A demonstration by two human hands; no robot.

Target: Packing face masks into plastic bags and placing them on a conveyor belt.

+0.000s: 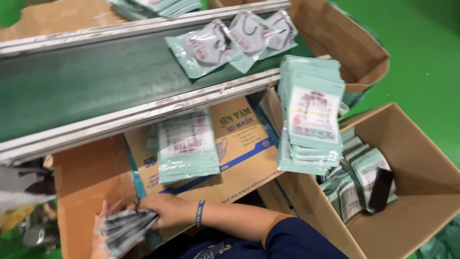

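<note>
Looking down from the head camera, I start with the biggest thing in view, the long green conveyor belt point(96, 81) running slantwise across the top, with three loose mask packets point(230, 43) lying on it in an overlapping row, flat so they ride without tumbling. Off to the right sits a large open cardboard box point(421, 192), and inside it I see banded bundles of packets point(359, 182) leaning on edge, packed side by side, with a dark oblong object point(381, 189) resting on them that I cannot identify. Between belt and box stands a tall stack of pale green packets point(311, 115), strapped with a thin band so it holds together as one block. Under the belt edge, a flattened printed carton point(239, 144) serves as my bench, and a shorter pile of packets point(187, 146) sits squarely on it, close enough to reach. Down at the bottom left now: my right hand point(165, 208), with a blue wristband point(200, 213) on the wrist, lies over a fanned sheaf of packets point(127, 230), its fingers curled down and closed on the sheaf's upper edge. My left hand point(100, 230) is underneath, mostly hidden by the sheaf; it seems to cradle the bundle, but I cannot tell how its fingers are set. The sheaf is held between both hands just above the brown cardboard point(86, 187) at the near left, apparently to keep the packets squared up.
</note>
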